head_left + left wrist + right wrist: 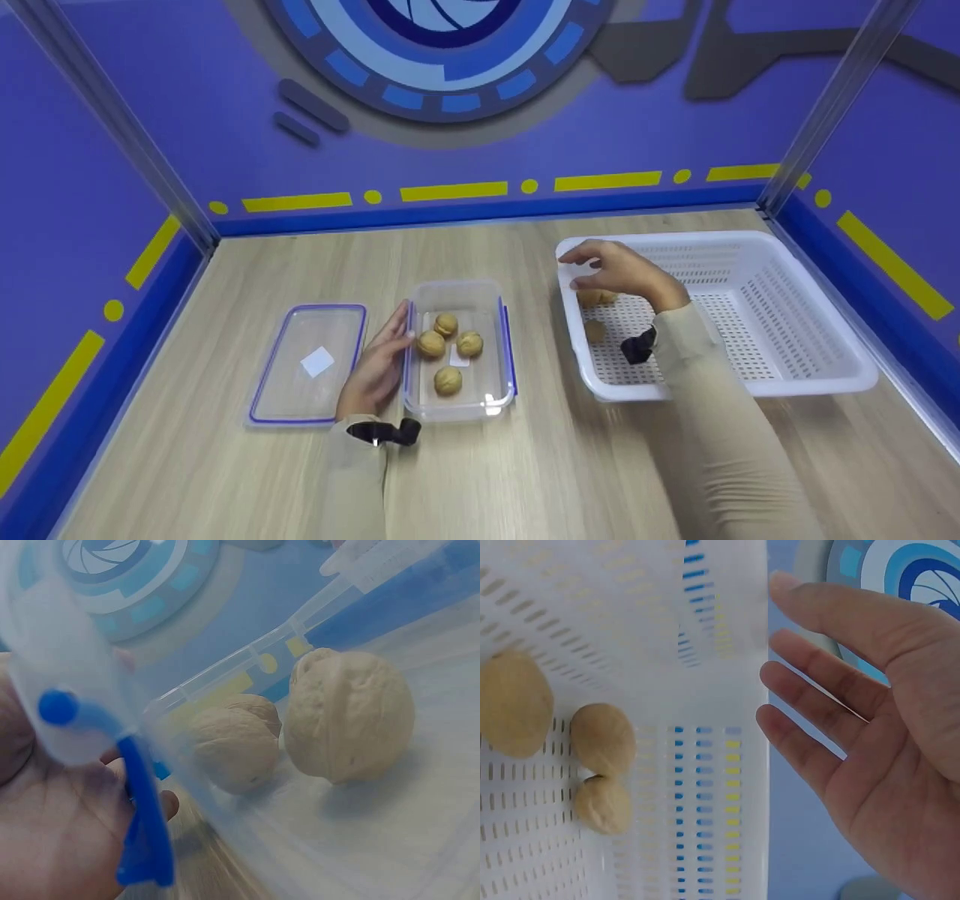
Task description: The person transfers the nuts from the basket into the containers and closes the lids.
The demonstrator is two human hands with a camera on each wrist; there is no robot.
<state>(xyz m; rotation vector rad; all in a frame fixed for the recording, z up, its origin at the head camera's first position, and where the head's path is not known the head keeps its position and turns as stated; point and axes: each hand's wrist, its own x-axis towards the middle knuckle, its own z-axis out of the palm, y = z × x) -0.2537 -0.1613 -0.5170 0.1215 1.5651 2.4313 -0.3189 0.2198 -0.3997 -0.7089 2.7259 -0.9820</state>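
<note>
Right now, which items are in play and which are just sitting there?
In play:
- left hand, flat against the clear container
- four walnuts in that container
- right hand, open over the white basket
- three walnuts in the basket

Sitting there:
- clear lid, flat on the wooden table, left of the container

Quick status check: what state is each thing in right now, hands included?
Clear container: open, lid off, four walnuts inside.
Lid: flat on the table, left of the container.
White basket: upright, three walnuts inside.
Left hand: open, resting against the container's side.
Right hand: open, empty, over the basket.
</note>
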